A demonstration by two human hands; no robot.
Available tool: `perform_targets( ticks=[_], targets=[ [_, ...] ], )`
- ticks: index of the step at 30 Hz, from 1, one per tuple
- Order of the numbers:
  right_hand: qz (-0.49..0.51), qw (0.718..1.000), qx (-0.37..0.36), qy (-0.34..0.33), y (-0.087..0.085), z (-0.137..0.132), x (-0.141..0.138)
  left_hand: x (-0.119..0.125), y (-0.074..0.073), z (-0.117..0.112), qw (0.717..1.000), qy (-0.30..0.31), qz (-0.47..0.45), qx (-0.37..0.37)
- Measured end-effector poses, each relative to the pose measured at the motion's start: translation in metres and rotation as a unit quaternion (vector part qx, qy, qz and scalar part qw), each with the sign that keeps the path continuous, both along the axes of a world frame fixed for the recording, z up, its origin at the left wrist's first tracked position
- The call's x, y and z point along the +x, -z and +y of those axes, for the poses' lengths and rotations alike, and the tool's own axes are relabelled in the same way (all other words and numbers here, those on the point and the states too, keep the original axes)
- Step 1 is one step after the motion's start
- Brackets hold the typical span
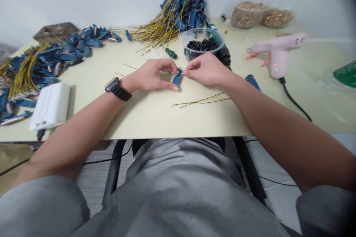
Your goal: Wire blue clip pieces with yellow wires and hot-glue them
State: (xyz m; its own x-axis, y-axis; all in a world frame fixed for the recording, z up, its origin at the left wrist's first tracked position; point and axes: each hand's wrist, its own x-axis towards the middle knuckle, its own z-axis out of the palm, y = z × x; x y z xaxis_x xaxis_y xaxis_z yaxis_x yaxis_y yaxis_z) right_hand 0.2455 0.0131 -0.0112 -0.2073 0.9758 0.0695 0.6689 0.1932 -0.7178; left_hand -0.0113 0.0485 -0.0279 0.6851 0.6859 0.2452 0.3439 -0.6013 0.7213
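A small curved blue piece [177,78] sits tilted between the thumb and fingers of my left hand [154,75], just above the table. Two thin dark wires [130,66] stick out to the left behind that wrist. My right hand [207,69] is closed in a pinch at the upper end of the blue piece; whatever lies between its fingertips is too small to make out. Several loose yellow and black wires [204,100] lie on the table below the hands, and another blue piece [252,81] is partly hidden by my right forearm.
Behind the hands stand a clear tub [201,44] of black parts and a green-handled screwdriver [171,53]. Blue pieces with yellow wires [178,10] are heaped at the back, more [47,59] at left. A white power bank [51,105], pink glue gun [276,53] and bagged nuts [247,14] flank them.
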Motion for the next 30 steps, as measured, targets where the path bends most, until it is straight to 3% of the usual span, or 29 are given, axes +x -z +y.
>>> perform_targets(
  ticks=[30],
  targets=[
    [-0.005, 1.0, 0.003, -0.009, 0.0045, 0.0022, 0.0013, 0.0007, 0.0002, -0.0003, 1.0, 0.001, -0.008, -0.014]
  ],
)
